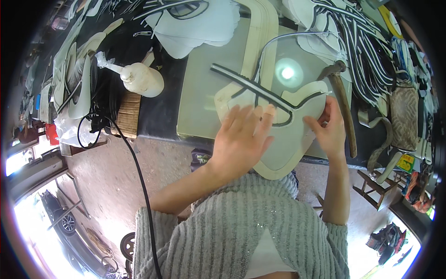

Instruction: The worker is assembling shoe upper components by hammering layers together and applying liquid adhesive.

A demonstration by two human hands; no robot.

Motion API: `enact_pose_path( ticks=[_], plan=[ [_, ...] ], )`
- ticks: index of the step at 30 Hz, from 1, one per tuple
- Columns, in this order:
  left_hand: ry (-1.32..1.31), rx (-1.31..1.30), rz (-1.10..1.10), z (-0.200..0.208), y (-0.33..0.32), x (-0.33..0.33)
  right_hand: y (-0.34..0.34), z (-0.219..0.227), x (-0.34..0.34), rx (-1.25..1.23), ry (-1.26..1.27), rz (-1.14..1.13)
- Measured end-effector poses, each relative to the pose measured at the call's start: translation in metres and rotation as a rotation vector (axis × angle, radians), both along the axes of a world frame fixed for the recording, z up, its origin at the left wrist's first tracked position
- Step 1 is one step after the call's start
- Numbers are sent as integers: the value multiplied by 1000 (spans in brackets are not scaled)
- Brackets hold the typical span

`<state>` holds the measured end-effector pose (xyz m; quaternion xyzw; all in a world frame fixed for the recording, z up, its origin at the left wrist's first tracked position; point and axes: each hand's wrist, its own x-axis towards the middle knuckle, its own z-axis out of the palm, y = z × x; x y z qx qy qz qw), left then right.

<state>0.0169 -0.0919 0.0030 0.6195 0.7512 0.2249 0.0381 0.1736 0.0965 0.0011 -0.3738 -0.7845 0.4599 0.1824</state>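
The panel [297, 142], grey with a cream rim, lies on a pale board [200, 109] at the front of the dark surface [160, 109], and its rounded lower end juts past the front edge toward the person's lap. A dark strip [251, 84] with a pale line along it slants across the panel's upper part and bends back on itself near the middle; another dark length follows the curve at the upper right.

The left hand [242, 143] is spread palm down over the panel's left side, its fingers apart and slightly blurred, the tips just below the strip. The right hand [331, 130] is at the panel's right edge, thumb and forefinger apart; whether they grip the edge I cannot tell.

Just right of that hand lies a hammer [344, 107], head away from the person. Behind the panel, a cream band [268, 28] runs toward the far side, with white sheets [200, 30] to its left and a bundle of striped strips [371, 58] at the far right. On the left, a white bottle [144, 80] lies near a ribbed brown block [128, 114]. A black cable [141, 174] hangs down in front of the surface.
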Motion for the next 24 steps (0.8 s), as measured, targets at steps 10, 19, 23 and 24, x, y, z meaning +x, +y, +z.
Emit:
enact_pose_path(
  ticks=[10,19,23,24],
  plan=[
    [-49,-74,-299,-10,31,19,-8,11,4,7,-74,-50],
    [-60,-222,-419,5,15,-10,-13,29,28,681,-53,98],
    [-42,-243,-453,5,15,-15,-16,19,31,709,-28,243],
    [-54,-237,-462,4,16,-16,-18,16,32,678,-112,305]
  ],
)
